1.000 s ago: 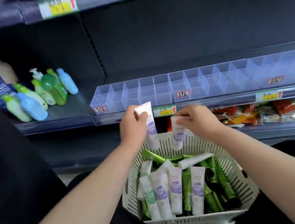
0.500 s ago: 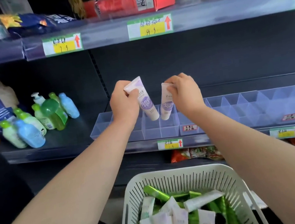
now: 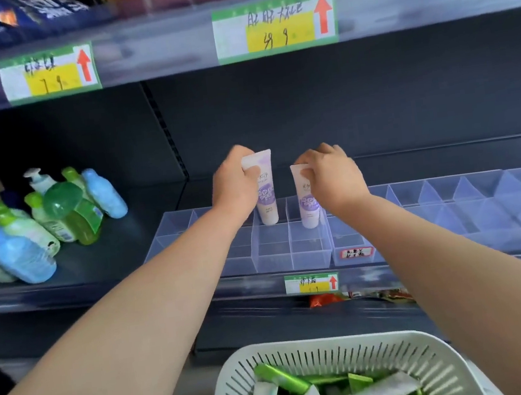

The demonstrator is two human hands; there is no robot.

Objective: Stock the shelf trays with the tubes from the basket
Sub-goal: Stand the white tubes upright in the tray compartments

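The left hand (image 3: 234, 184) pinches one purple-labelled tube (image 3: 266, 193) by its crimped top; the right hand (image 3: 332, 175) pinches another (image 3: 308, 204) (both caps down in the clear divided tray (image 3: 292, 252)).

Above the clear tray (image 3: 276, 254) open air runs up to the upper shelf (image 3: 392, 0), so there is room to come down from overhead. Behind the tray's front row the left tube (image 3: 267, 196) and right tube (image 3: 308, 206) stand in neighbouring compartments, the left hand (image 3: 234, 184) and right hand (image 3: 332, 177) gripping their tops. The tray's front row is free. Left of the tray, crowded bottles (image 3: 58, 219) block the way; a bare strip lies between.
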